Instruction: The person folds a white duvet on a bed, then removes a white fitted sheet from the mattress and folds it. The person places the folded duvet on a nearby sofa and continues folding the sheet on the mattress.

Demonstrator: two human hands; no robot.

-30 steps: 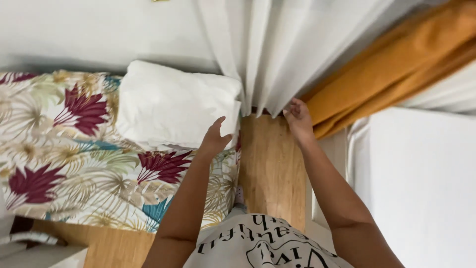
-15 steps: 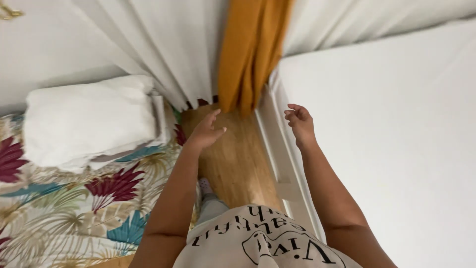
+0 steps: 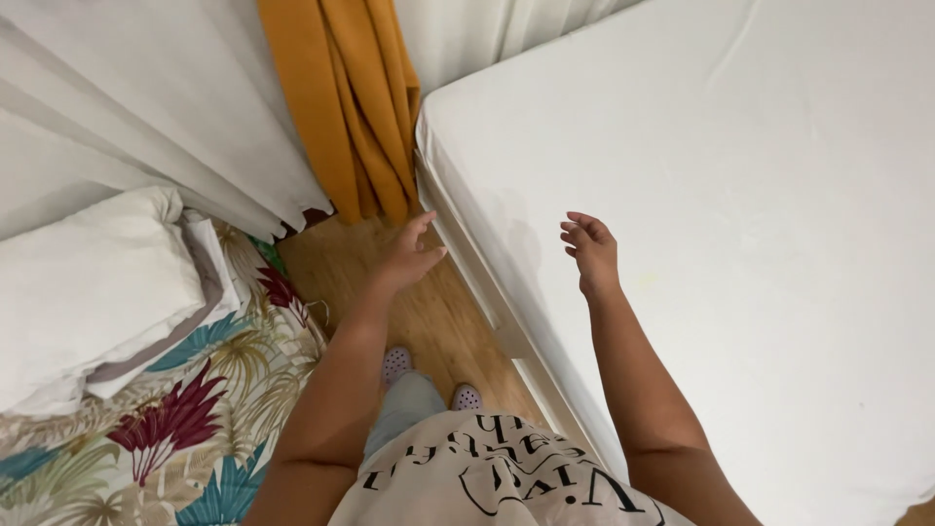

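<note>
A narrow strip of wooden floor (image 3: pixel 429 312) runs between two beds, and the person stands on it in pale perforated clogs (image 3: pixel 396 363). On the right a large white mattress (image 3: pixel 740 224) fills most of the view, its sheet smooth and bare, with a pale bed frame (image 3: pixel 487 292) along its near edge. The right hand (image 3: pixel 591 248) hovers over that mattress close to the edge, palm down, fingers loosely curled and holding nothing. The left hand (image 3: pixel 409 255) hangs over the floor gap just beside the frame, fingers relaxed and slightly spread, also empty. On the left lies a bed with a floral cover (image 3: pixel 195 419) in red, teal and cream leaves, and a white pillow (image 3: pixel 88 282) rests on it. At the head of the gap a mustard curtain (image 3: pixel 346 107) hangs down to the floor, with white curtains (image 3: pixel 146 107) beside it, touching the floral bed
</note>
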